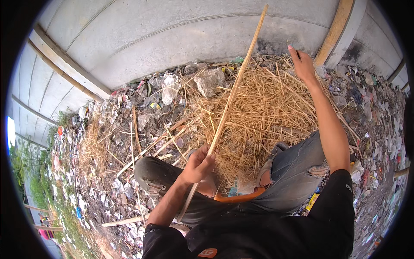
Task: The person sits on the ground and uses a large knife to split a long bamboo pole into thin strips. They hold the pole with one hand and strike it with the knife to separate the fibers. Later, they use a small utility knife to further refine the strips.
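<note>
Wooden stick [235,95]: While its upper end points toward the concrete wall [185,39], we see it slant over the heap of straw-coloured strips [258,112].
Left hand [199,165]: we see its fingers wrapped closed around the lower part of the stick.
Right hand [303,67]: raised well apart from the stick, fingers partly curled; we cannot tell whether they grip anything.
Clear plastic bag [171,88]: crumpled among litter near a rock [210,82]; we cannot tell if it holds anything.
Orange piece [239,197]: we see it between the legs.
</note>
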A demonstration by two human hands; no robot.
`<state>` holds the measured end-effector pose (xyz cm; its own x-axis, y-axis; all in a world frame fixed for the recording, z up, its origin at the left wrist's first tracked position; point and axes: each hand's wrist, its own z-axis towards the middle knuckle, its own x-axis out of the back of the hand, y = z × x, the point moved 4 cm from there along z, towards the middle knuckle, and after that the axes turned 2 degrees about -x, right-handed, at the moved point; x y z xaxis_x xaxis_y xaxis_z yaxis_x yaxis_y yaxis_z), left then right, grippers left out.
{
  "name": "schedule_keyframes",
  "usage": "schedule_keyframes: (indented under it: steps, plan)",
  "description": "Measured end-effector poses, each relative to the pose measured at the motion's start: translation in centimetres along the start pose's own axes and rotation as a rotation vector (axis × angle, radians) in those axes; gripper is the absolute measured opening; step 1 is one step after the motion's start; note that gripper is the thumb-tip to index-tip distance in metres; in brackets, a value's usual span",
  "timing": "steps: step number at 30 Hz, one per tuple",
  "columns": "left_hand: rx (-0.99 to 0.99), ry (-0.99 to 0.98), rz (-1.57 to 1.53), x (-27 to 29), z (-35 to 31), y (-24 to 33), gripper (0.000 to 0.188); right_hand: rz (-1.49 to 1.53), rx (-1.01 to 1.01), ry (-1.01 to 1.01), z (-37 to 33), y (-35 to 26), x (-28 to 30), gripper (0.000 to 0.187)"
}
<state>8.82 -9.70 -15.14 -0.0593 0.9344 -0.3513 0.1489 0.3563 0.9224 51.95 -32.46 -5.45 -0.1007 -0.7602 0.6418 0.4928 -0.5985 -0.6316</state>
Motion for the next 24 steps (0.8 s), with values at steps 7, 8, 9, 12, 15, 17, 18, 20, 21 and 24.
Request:
schedule_keyframes:
  steps: [7, 8, 9, 12, 15, 17, 18, 20, 21, 24]
  plan:
    - [-0.011, -0.088, -0.027, -1.2, 1.1, 1.2, 0.026, 0.662, -0.164, -0.671, -8.8, -9.0, -6.4, 0.037]
    - [0.001, -0.113, -0.041, -1.4, 1.3, 1.1, 0.027, 0.741, -0.165, -0.73, -10.1, -10.6, -7.4, 0.036]
    - [-0.033, -0.138, -0.034, -1.5, 1.7, 0.9, 0.028, 0.819, -0.163, -0.783, -11.4, -12.2, -8.1, 0.034]
    - [0.03, -0.189, -0.12, -1.5, 2.2, 0.7, 0.026, 0.877, -0.117, -0.732, -13.7, -13.7, -9.8, 0.032]
    - [-0.036, -0.173, -0.201, -1.0, 2.6, 0.4, 0.036, 0.804, -0.135, -0.721, -14.1, -14.4, -9.9, 0.032]
    - [-0.043, -0.1, -0.163, -1.8, 2.8, 0.9, 0.038, 0.665, -0.06, -0.682, -13.8, -14.1, -9.8, 0.036]
    - [-0.047, -0.064, -0.144, -2.1, 2.7, 1.3, 0.04, 0.595, -0.023, -0.662, -13.7, -13.9, -9.8, 0.039]
    - [-0.018, -0.008, -0.059, -2.1, 2.7, 1.5, 0.04, 0.487, 0.073, -0.609, -14.1, -14.3, -9.0, 0.049]
    - [-0.003, 0.02, -0.018, -1.9, 2.7, 1.6, 0.04, 0.434, 0.121, -0.582, -14.5, -14.5, -8.5, 0.054]
    - [-0.066, 0.124, -0.021, -0.8, 3.1, 1.2, 0.036, 0.197, 0.242, -0.793, -16.2, -15.6, -8.0, 0.066]
